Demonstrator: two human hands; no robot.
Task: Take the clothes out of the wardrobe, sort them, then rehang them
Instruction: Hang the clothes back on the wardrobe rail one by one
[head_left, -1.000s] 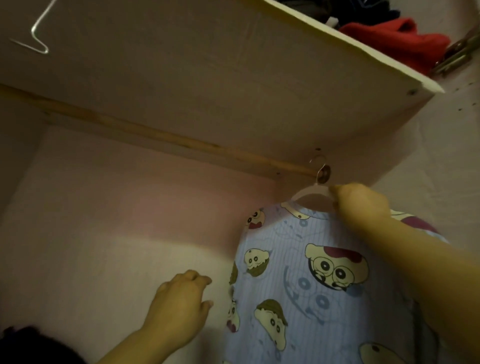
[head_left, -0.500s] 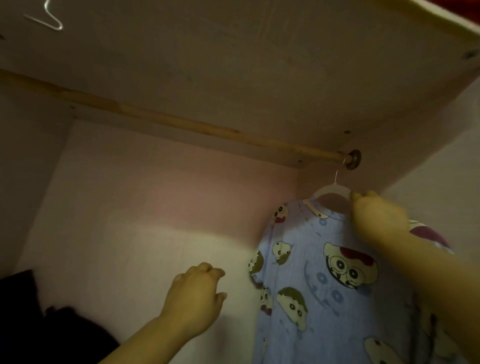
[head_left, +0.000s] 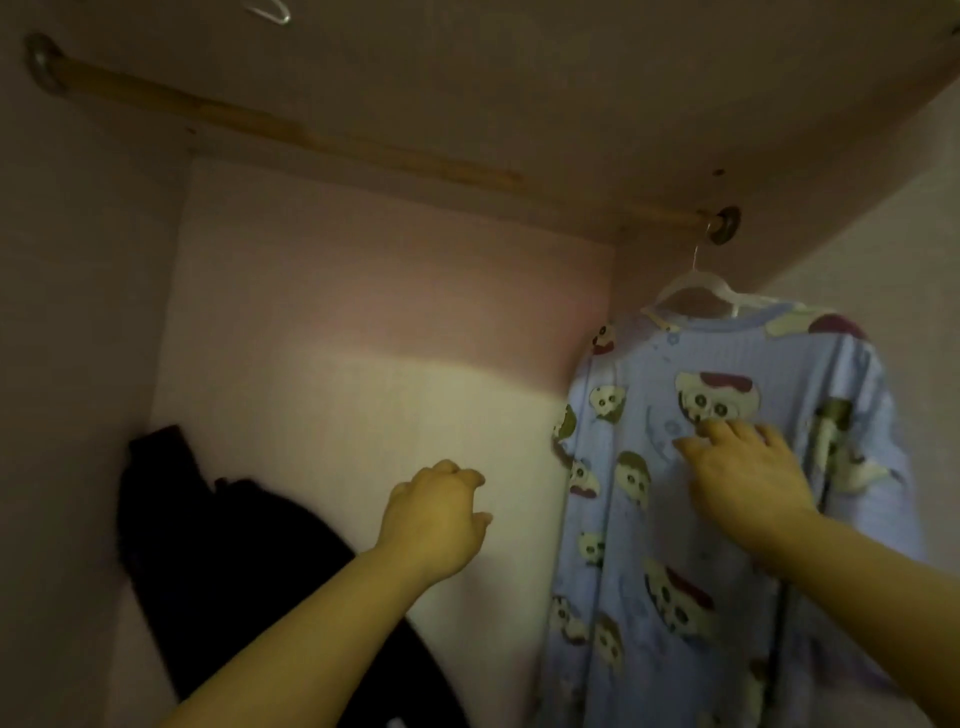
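Pink-walled and dim, the wardrobe's inside fills the whole view, with a paler patch of light falling across its back panel (head_left: 363, 364) at centre. Overhead runs the underside of a shelf. Beneath it a wooden rail (head_left: 363, 150) slants from the upper left of the frame down toward the upper right, held at each end by a round metal bracket (head_left: 726, 224).

Biggest of the clothes is a light blue top (head_left: 649, 561) printed with cartoon faces. It hangs along the right side of the frame, at the far right end of the rail and close to the side wall. A dark garment (head_left: 234, 571) lies slumped in the lower left corner against the left wall, its shape hard to make out in the shadow.

Two bare forearms reach up from the bottom edge. The right hand (head_left: 748, 478) is on the chest of the blue top, just below one of the larger faces. Its fingers (head_left: 717, 428) are spread and only slightly bent, and they seem to lie against the cloth without gripping it, though the blur makes that uncertain. The left hand (head_left: 436, 519) is raised at centre, between the dark garment and the blue top and touching neither. Its fingers are loosely curled and hold nothing.

The top sits on a white plastic hanger (head_left: 696, 283) whose thin metal hook goes over the rail right beside the right bracket. A bare wire hanger (head_left: 272, 10) just shows at the top edge, upper left.
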